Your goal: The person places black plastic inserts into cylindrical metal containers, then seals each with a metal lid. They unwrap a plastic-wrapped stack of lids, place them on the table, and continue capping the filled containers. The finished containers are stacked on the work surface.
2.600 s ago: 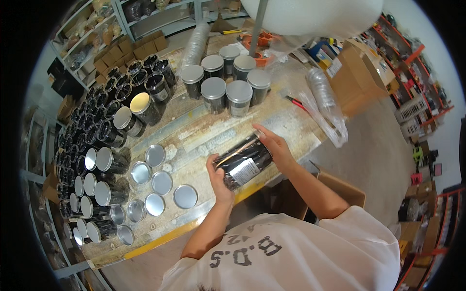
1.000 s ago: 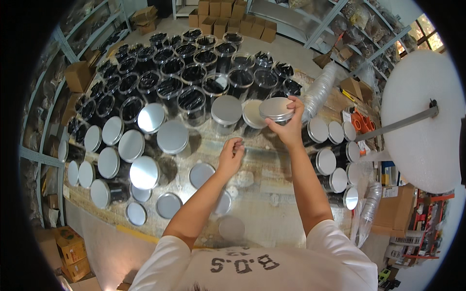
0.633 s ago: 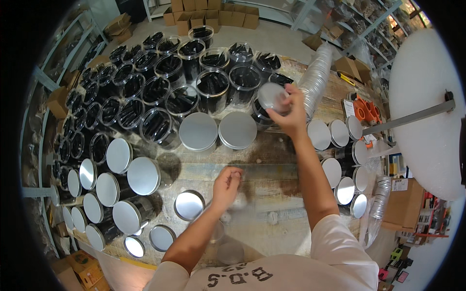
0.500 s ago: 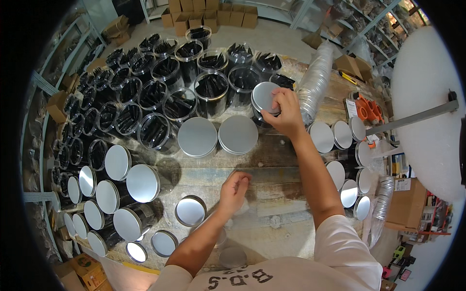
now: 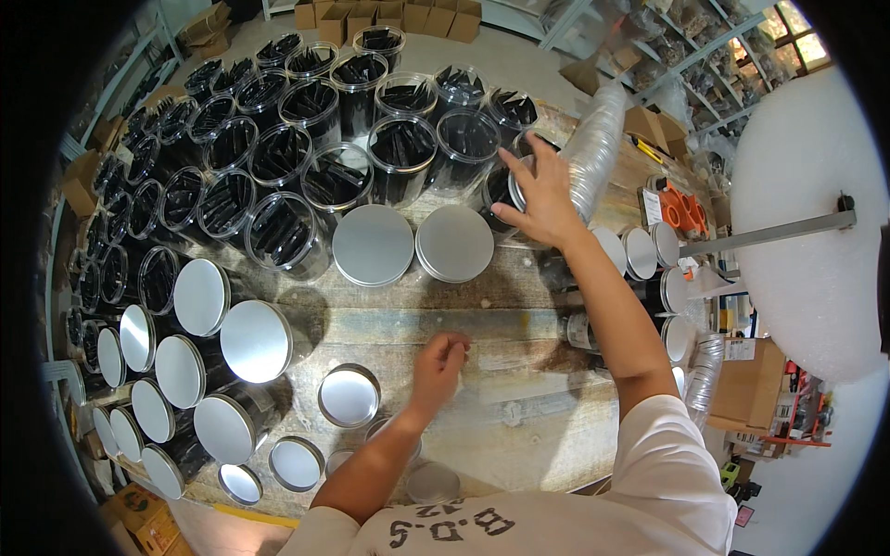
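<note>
My right hand (image 5: 540, 195) reaches to the back right of the table, thumb and fingers spread around the silver lid (image 5: 522, 181) of a clear jar. The hand hides much of this jar; its lid shows as a narrow oval, so it looks tilted. My left hand (image 5: 438, 371) hovers over the middle of the wooden table (image 5: 399, 320), fingers curled in, with nothing visible in them. Two lidded jars (image 5: 373, 245) stand upright in front of the open ones. Behind them, open clear jars (image 5: 402, 146) hold black, pointed flat pieces.
More lidded jars (image 5: 256, 341) crowd the left side, others (image 5: 640, 253) the right. Loose lids (image 5: 349, 396) lie near the front left. A wrapped plastic roll (image 5: 598, 153), an orange tool (image 5: 681, 213) and a big white foam roll (image 5: 802, 213) are at the right.
My right hand has gone from closed fingers on top of the lid to a wide spread around it, and the jar now looks tilted. My left hand stays curled. The view has shifted slightly.
</note>
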Available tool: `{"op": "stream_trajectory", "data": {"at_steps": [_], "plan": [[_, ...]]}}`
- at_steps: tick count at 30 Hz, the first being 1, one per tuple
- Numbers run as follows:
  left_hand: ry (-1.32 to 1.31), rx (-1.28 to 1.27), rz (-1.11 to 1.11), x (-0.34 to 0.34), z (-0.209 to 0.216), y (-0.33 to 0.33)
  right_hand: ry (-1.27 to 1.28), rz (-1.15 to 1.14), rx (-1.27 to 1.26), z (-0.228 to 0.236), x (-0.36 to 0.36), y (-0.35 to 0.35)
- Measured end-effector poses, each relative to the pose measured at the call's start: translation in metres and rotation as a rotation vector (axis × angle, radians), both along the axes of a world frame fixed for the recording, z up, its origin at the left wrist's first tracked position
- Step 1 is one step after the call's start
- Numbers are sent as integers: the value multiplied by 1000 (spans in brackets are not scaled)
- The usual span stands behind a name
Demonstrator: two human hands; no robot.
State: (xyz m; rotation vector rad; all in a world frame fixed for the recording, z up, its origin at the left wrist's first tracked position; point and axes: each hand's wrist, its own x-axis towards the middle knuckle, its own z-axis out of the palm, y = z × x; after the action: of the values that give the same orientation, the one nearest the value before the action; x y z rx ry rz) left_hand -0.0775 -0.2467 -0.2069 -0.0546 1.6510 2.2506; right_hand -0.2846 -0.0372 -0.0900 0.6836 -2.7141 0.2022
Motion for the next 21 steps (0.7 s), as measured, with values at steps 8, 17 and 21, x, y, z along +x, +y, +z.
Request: {"op": "stream_trajectory", "data": {"at_steps": [8, 17, 21], "plan": [[31, 7, -75, 26, 2, -3, -283, 294, 148, 7, -7, -1], [-38, 34, -4, 31, 13, -10, -370, -72, 225, 9, 26, -25], [-45, -10, -114, 51, 26, -24, -325, -92, 129, 26, 71, -6]]}}
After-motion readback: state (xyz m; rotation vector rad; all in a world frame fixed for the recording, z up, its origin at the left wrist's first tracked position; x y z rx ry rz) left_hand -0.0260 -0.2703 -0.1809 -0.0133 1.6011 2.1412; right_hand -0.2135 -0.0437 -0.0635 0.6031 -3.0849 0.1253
